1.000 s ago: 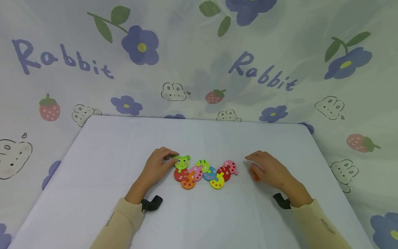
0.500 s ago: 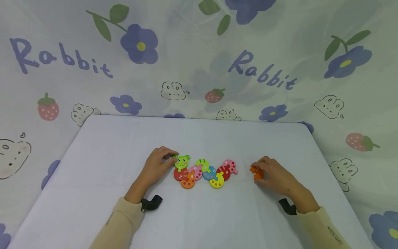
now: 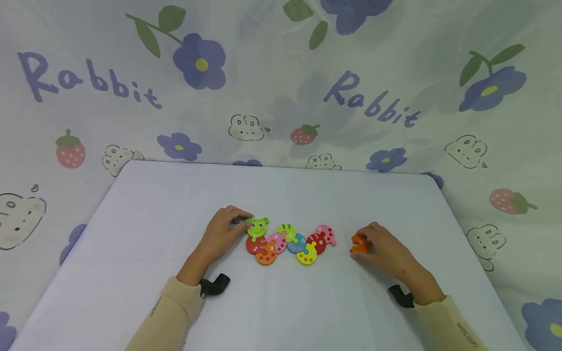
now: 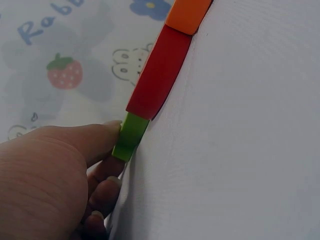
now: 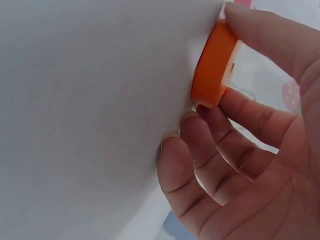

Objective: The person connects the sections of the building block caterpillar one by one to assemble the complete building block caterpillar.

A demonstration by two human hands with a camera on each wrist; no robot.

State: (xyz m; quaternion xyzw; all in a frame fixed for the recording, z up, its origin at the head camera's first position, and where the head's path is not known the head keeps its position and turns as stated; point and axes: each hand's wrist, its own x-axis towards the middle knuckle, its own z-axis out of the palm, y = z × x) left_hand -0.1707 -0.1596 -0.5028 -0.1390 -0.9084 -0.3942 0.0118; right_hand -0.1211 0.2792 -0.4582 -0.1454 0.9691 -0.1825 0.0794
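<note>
A row of numbered caterpillar puzzle pieces (image 3: 296,243) lies joined in a zigzag on the white table. At its left end is the green smiling head piece (image 3: 257,227), pinched at its left edge by the thumb and fingers of my left hand (image 3: 223,233). The left wrist view shows the green edge (image 4: 131,135) right at the thumb tip, with the red piece (image 4: 161,72) beyond. To the right of the pink end piece (image 3: 325,234), my right hand (image 3: 386,248) pinches a separate orange puzzle piece (image 3: 360,243) between thumb and fingers, its notched side facing left.
The white table (image 3: 281,307) stretches around both hands to its far edge. Behind it hangs a cloth (image 3: 263,87) printed with flowers, rabbits and strawberries. Black wrist mounts (image 3: 215,285) sit at both wrists.
My right hand has come down onto the orange piece, gripped it and turned it, shifting it slightly left in the last half second. The left hand and joined row stay put.
</note>
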